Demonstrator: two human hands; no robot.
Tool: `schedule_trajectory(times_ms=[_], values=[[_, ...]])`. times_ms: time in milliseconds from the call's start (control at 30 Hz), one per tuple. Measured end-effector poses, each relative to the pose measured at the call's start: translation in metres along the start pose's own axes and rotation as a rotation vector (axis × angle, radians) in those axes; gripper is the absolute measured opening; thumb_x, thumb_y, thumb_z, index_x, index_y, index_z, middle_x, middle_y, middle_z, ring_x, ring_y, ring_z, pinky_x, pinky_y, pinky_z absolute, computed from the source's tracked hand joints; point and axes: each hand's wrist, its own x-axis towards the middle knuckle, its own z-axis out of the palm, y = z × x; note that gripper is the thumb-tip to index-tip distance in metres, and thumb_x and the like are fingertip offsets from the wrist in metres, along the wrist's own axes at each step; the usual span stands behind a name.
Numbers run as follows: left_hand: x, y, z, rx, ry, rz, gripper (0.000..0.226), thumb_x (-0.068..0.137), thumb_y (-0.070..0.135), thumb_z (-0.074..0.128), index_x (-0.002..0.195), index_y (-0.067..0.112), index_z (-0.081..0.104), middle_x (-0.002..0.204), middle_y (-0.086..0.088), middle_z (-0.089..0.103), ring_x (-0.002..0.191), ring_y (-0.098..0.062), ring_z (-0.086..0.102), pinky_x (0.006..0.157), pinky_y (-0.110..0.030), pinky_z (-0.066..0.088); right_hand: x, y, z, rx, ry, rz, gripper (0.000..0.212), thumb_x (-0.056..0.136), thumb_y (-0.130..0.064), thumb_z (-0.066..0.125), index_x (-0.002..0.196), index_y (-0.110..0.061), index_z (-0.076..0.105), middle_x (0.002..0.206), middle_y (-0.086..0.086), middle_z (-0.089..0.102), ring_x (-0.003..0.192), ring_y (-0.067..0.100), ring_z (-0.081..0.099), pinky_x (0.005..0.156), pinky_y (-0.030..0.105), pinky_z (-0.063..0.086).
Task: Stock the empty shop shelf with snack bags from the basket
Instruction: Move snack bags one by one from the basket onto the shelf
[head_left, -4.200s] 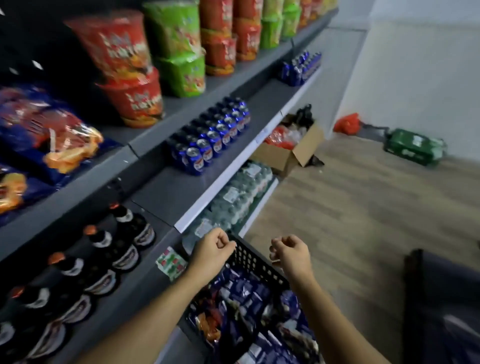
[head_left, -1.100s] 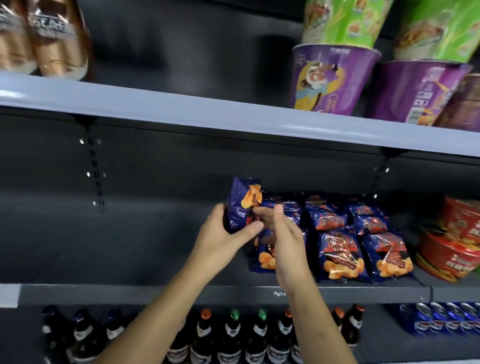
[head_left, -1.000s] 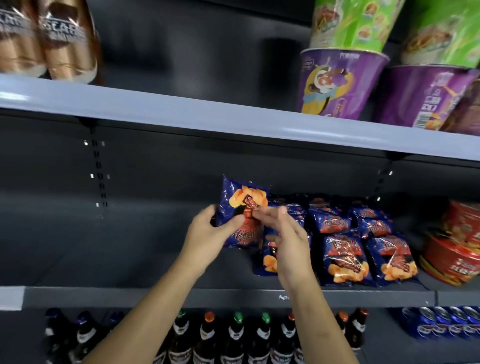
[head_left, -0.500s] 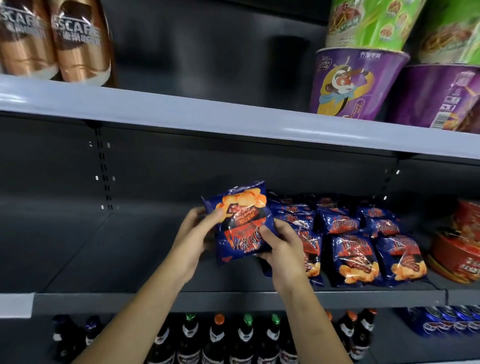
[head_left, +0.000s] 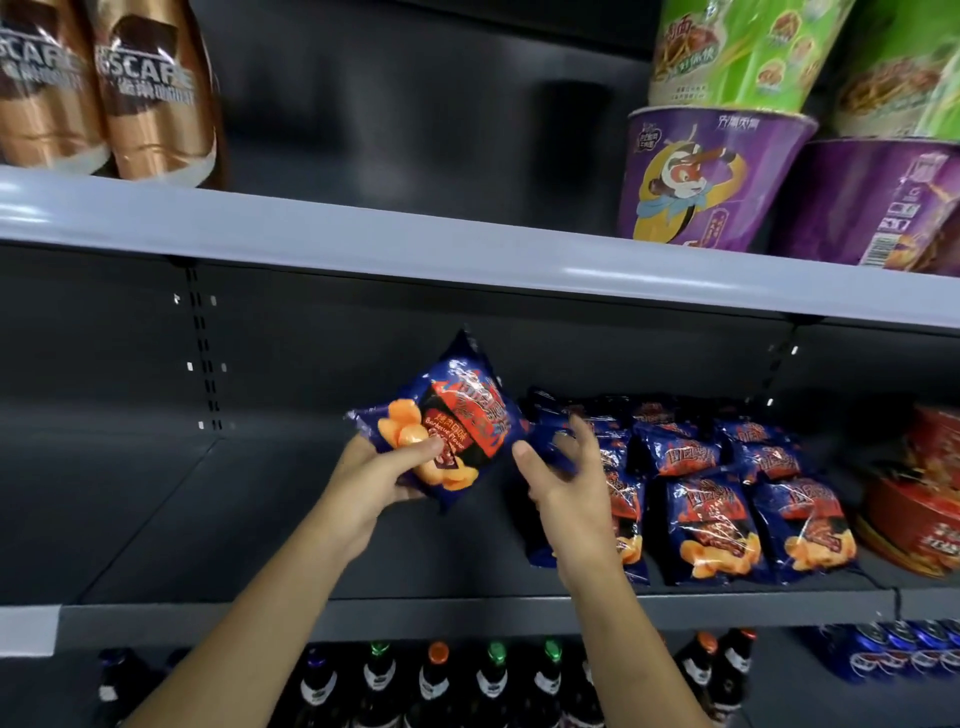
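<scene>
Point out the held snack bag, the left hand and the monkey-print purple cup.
held snack bag (head_left: 467, 410), head view, printed front.
left hand (head_left: 371, 480), head view, back of hand.
monkey-print purple cup (head_left: 701, 176), head view, side wall.

Centre frame: dark blue foil on the snack bag (head_left: 447, 431), printed with orange puffs and a red-and-black label; same colours on the shelved bags (head_left: 711, 519) at centre right. Upper left, coppery brown bottles (head_left: 150, 93) with white lettering; upper right, purple cups (head_left: 696, 176) with a cartoon figure under green cups (head_left: 737, 52), above a pale grey shelf edge (head_left: 467, 249). Along the bottom, dark bottles (head_left: 493, 686) capped green and orange, blue cans (head_left: 904, 649) lower right, red tubs (head_left: 914, 514) at right edge.
</scene>
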Motion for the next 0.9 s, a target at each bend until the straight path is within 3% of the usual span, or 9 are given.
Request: schedule_trajectory(times_ms=[67, 133, 267, 400, 567, 667, 733, 800, 900], values=[[-0.003, -0.004, 0.004, -0.075, 0.012, -0.017, 0.020, 0.087, 0.010, 0.072, 0.107, 0.012, 0.067, 0.101, -0.015, 0.076, 0.097, -0.035, 0.073, 0.083, -0.051, 0.059, -0.002, 0.008, 0.004, -0.009, -0.002, 0.130, 0.074, 0.083, -0.044, 0.078, 0.145, -0.031, 0.040, 0.135, -0.003, 0.056, 0.111, 0.015, 0.063, 0.098, 0.044, 0.055], [-0.006, -0.010, 0.008, -0.085, -0.039, -0.013, 0.025, 0.087, 0.012, 0.072, 0.111, 0.008, 0.067, 0.104, -0.017, 0.076, 0.098, -0.035, 0.073, 0.086, -0.051, 0.058, -0.002, 0.016, 0.009, 0.075, -0.078, 0.239, 0.055, 0.087, -0.044, 0.074, 0.131, -0.019, 0.053, 0.123, 0.006, 0.067, 0.106, 0.027, 0.069, 0.086, 0.042, 0.061], [-0.006, -0.023, 0.007, -0.052, -0.139, -0.060, 0.036, 0.085, 0.030, 0.076, 0.114, 0.011, 0.070, 0.109, -0.012, 0.075, 0.103, -0.029, 0.072, 0.089, -0.048, 0.057, -0.001, 0.017, 0.015, 0.178, -0.112, 0.208, 0.018, 0.098, -0.025, 0.064, 0.107, -0.011, 0.070, 0.101, 0.010, 0.077, 0.092, 0.026, 0.074, 0.081, 0.040, 0.060], [0.008, -0.026, -0.011, -0.039, -0.017, -0.010, 0.044, 0.069, 0.056, 0.076, 0.100, 0.025, 0.074, 0.105, -0.005, 0.076, 0.097, -0.019, 0.073, 0.093, -0.040, 0.054, 0.011, 0.018, 0.009, -0.096, -0.083, 0.146, 0.015, 0.098, -0.023, 0.063, 0.089, -0.013, 0.069, 0.085, 0.001, 0.074, 0.083, 0.020, 0.069, 0.079, 0.037, 0.054], [0.030, -0.030, -0.009, 0.183, -0.058, 0.036, 0.021, 0.088, 0.016, 0.076, 0.108, 0.014, 0.069, 0.095, 0.000, 0.078, 0.089, -0.019, 0.075, 0.073, -0.020, 0.057, 0.026, 0.019, 0.020, -0.271, -0.065, 0.071, 0.013, 0.095, -0.030, 0.067, 0.093, -0.017, 0.070, 0.088, -0.002, 0.075, 0.088, 0.018, 0.071, 0.081, 0.036, 0.057], [0.054, -0.039, -0.009, 0.210, -0.001, 0.047, 0.014, 0.091, 0.013, 0.072, 0.104, 0.011, 0.068, 0.093, -0.005, 0.078, 0.088, -0.023, 0.076, 0.080, -0.032, 0.060, 0.042, 0.017, 0.034, -0.335, 0.006, 0.043, 0.016, 0.095, -0.027, 0.068, 0.108, -0.021, 0.060, 0.092, -0.013, 0.064, 0.088, 0.011, 0.064, 0.076, 0.020, 0.050], [0.076, -0.049, -0.011, 0.246, 0.040, 0.049, 0.011, 0.092, 0.015, 0.071, 0.102, 0.014, 0.067, 0.092, -0.004, 0.078, 0.087, -0.021, 0.076, 0.085, -0.040, 0.060, 0.055, 0.016, 0.047, -0.356, 0.029, 0.046, 0.045, 0.096, -0.023, 0.066, 0.138, -0.019, 0.050, 0.109, -0.008, 0.062, 0.098, 0.013, 0.060, 0.088, 0.024, 0.049], [0.101, -0.061, -0.011, 0.287, 0.070, 0.062, 0.009, 0.092, 0.017, 0.070, 0.101, 0.018, 0.068, 0.095, 0.000, 0.078, 0.090, -0.017, 0.075, 0.090, -0.042, 0.058, 0.069, 0.020, 0.061, -0.366, 0.021, 0.044, 0.056, 0.097, -0.020, 0.063, 0.148, -0.018, 0.041, 0.122, 0.002, 0.063, 0.102, 0.014, 0.058, 0.091, 0.026, 0.047], [0.133, -0.081, -0.012, 0.370, 0.087, 0.081, 0.013, 0.092, 0.019, 0.071, 0.102, 0.026, 0.067, 0.098, 0.005, 0.076, 0.096, -0.012, 0.071, 0.094, -0.042, 0.056, 0.090, 0.033, 0.078, -0.370, -0.020, 0.087, 0.056, 0.097, -0.019, 0.058, 0.149, -0.017, 0.036, 0.105, -0.003, 0.059, 0.091, 0.012, 0.055, 0.080, 0.023, 0.041]])
